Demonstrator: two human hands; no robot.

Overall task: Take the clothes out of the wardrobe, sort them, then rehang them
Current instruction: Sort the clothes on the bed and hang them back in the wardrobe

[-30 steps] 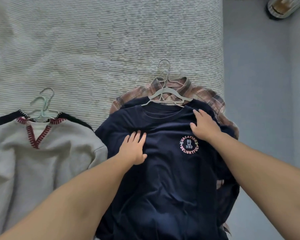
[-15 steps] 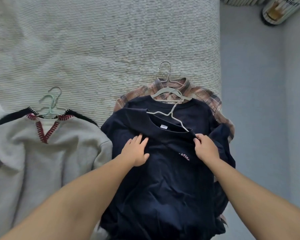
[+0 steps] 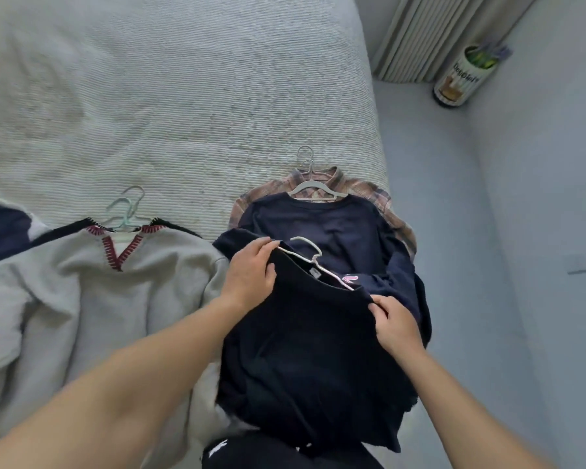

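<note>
A navy t-shirt (image 3: 305, 350) on a white hanger (image 3: 313, 260) is lifted toward me above a pile at the bed's right edge. My left hand (image 3: 251, 270) grips its left shoulder at the hanger's end. My right hand (image 3: 394, 324) pinches its right shoulder. Beneath lies a second navy top (image 3: 322, 228) on a pale hanger (image 3: 313, 189), and under that a plaid shirt (image 3: 369, 194). To the left lies a grey sweater (image 3: 65, 292) with a red-stitched V-neck on a mint hanger (image 3: 124, 214).
The clothes rest on a bed with a ribbed grey cover (image 3: 166, 96). Grey floor (image 3: 471, 231) runs along the bed's right side. A printed cylindrical bin (image 3: 460, 77) stands by pleated curtains (image 3: 430, 32) at the far right. A dark garment (image 3: 0, 231) shows at the left edge.
Both hands went from lying flat on the navy t-shirt to gripping its shoulders and pulling it toward me, uncovering the second navy top. The view tilted up to show the bin and curtains.
</note>
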